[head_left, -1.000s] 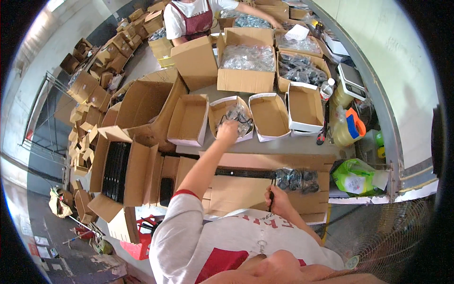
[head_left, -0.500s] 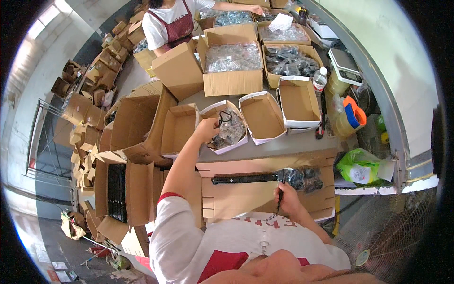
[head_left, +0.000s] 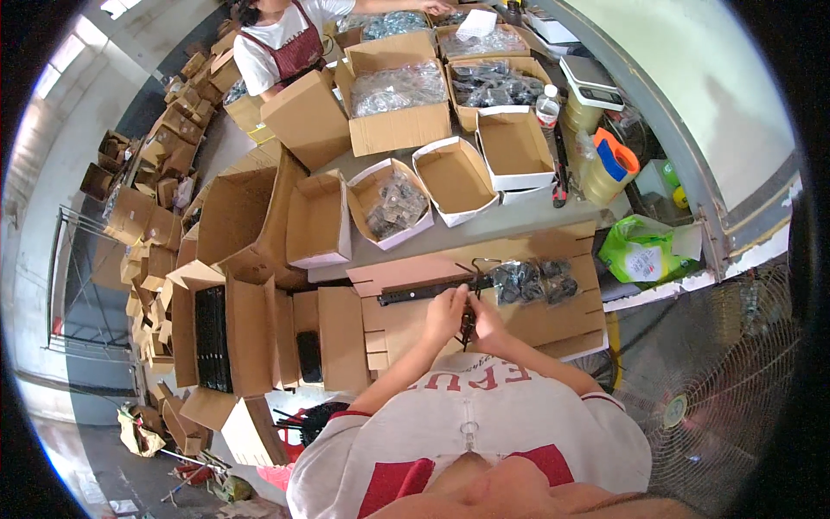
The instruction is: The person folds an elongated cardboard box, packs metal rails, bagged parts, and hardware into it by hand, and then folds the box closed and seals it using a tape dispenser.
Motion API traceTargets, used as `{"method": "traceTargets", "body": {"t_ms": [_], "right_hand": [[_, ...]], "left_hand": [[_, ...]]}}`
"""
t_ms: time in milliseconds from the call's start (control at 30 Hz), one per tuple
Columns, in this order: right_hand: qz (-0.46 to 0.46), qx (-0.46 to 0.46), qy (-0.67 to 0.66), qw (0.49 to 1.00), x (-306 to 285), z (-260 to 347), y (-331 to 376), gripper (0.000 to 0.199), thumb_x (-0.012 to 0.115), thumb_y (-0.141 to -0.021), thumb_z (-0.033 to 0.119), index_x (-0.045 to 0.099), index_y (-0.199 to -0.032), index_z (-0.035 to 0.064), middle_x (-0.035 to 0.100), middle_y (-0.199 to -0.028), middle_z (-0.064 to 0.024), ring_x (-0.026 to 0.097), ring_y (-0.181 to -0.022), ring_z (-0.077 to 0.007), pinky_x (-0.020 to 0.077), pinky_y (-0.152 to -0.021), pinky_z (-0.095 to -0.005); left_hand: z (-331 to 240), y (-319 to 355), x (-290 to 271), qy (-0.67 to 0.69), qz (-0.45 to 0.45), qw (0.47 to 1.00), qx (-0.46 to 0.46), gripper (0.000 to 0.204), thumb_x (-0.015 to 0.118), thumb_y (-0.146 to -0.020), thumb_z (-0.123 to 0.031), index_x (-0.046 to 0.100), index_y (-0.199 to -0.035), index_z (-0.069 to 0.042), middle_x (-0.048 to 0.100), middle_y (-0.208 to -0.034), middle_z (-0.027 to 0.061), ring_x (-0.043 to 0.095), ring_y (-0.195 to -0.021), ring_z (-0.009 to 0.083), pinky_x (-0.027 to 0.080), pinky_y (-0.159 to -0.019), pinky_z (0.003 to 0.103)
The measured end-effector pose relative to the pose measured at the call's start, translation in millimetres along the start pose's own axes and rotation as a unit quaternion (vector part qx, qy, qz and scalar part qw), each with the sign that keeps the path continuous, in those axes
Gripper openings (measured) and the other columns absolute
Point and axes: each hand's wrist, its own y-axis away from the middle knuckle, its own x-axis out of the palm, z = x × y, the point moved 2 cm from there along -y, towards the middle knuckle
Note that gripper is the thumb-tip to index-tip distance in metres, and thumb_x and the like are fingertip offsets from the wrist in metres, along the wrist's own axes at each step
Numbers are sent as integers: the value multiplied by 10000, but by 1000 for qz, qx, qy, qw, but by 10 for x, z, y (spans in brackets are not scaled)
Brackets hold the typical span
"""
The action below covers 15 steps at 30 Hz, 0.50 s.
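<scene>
Near the frame's centre, both hands met over a small dark metal part, left hand and right hand pinching it from either side, seemingly to steady it for fitting. Forearms rose from the lower edge, elbows bent. A long black rail lay just above, beside bagged dark parts on the cardboard sheet

Green bag beside open cartons

A packing workshop: stacks of cardboard boxes crowd the floor, open cartons of bagged parts cover the bench, beside a weighing scale.
</scene>
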Motion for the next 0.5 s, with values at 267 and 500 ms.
{"method": "traceTargets", "body": {"t_ms": [267, 500], "right_hand": [[5, 33, -11, 999, -167, -3, 278, 295, 517, -925, 415, 527, -956, 122, 513, -716, -8, 474, -612, -139, 403, -547, -291], [22, 63, -127, 990, -212, -18, 290, 229, 422, -982, 330, 544, -995, 136, 587, -864, -15, 530, -776, -182, 461, -770, -346]], "left_hand": [[175, 301, -74, 8, -120, 992, 23, 250, 571, -882, -190, 634, -973, 34, 600, -667, 168, 620, -628, 268, 463, -577, 361], [-24, 713, 160, -193, -26, 967, 166, 430, 564, -793, -86, 489, -1214, -45, 554, -912, 145, 608, -805, 348, 530, -659, 421]]}}
